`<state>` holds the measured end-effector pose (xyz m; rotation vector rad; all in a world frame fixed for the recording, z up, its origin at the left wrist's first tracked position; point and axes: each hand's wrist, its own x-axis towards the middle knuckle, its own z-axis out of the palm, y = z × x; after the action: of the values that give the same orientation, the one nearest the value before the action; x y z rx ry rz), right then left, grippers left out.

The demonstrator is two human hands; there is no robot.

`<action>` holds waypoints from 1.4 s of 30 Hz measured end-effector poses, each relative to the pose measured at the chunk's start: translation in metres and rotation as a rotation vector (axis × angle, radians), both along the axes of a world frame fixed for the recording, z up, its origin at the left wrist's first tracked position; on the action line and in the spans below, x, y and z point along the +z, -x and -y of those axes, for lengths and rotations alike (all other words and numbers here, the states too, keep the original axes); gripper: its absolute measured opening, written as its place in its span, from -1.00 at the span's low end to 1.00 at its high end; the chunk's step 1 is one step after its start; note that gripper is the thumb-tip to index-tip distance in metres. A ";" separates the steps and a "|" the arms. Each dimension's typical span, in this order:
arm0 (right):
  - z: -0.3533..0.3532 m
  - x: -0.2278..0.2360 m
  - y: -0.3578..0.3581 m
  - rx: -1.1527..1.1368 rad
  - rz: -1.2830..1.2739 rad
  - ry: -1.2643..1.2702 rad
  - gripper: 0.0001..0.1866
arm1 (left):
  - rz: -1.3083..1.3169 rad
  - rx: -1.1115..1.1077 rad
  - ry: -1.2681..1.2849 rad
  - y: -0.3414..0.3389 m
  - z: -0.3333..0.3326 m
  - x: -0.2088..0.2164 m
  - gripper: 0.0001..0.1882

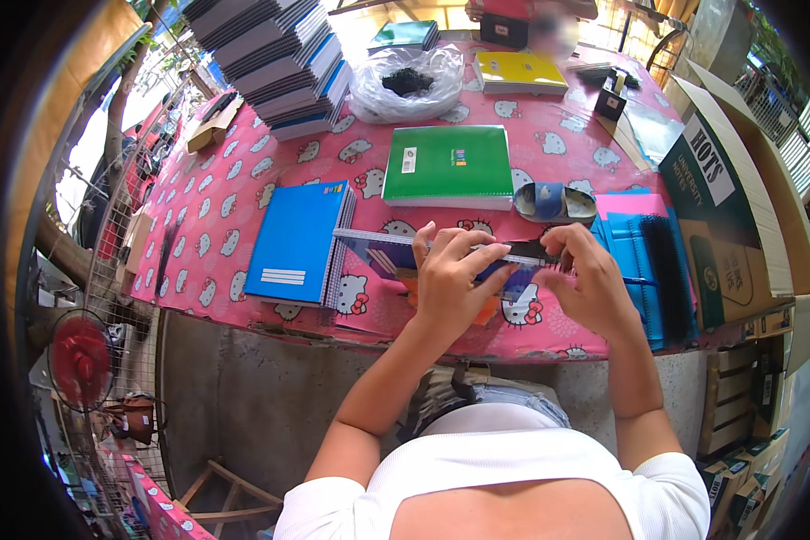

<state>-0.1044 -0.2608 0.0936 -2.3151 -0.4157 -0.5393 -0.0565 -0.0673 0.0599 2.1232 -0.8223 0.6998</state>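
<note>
A notebook with a dark blue and orange cover is held on edge above the table, its punched edge facing up. My left hand is closed around the middle of that edge, fingers over the top and thumb on the near side. At the right end my right hand is closed in a pinch. Dark spiral binding wire shows beside its fingertips, though the fingers partly hide it. Left of the held notebook lies a stack of blue spiral notebooks. Just beyond it are green notebooks and a blue slipper.
Black binding coils lie on blue covers at the right, beside an open cardboard box. A tall notebook stack, a plastic bag of black coils, yellow notebooks and a tape dispenser stand farther back.
</note>
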 end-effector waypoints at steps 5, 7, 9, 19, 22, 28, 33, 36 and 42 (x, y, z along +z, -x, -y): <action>0.001 0.001 -0.002 0.010 -0.053 0.074 -0.78 | -0.006 -0.009 0.006 0.000 0.001 -0.002 -0.78; -0.002 0.007 -0.004 0.032 -0.080 0.015 -0.78 | -0.018 -0.006 0.002 0.000 0.000 -0.002 -0.78; -0.003 0.001 -0.002 -0.003 -0.039 0.081 -0.76 | -0.026 0.011 -0.002 0.001 0.000 -0.001 -0.79; -0.005 -0.004 -0.001 -0.022 0.004 0.107 -0.84 | -0.044 0.004 0.011 0.002 -0.001 -0.003 -0.81; -0.012 0.008 -0.001 -0.061 0.047 0.086 -0.88 | -0.050 -0.006 0.019 0.001 0.002 -0.003 -0.81; -0.012 0.007 -0.007 -0.025 0.029 0.130 -0.85 | -0.070 0.009 -0.003 0.002 0.003 -0.001 -0.78; 0.039 -0.002 -0.050 0.348 -0.184 0.253 -0.78 | -0.151 0.026 0.018 0.007 -0.006 -0.002 -0.74; 0.099 -0.029 -0.123 -0.280 -0.459 0.579 -0.48 | 0.047 0.117 -0.047 0.006 -0.005 0.003 -0.72; 0.137 -0.139 -0.137 -0.390 -0.473 0.654 -0.30 | -0.051 0.093 0.033 0.002 -0.007 0.002 -0.71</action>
<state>0.0324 -0.3974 -0.0458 -3.0691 0.1201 0.0013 -0.0583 -0.0601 0.0619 2.1516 -0.6839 0.6998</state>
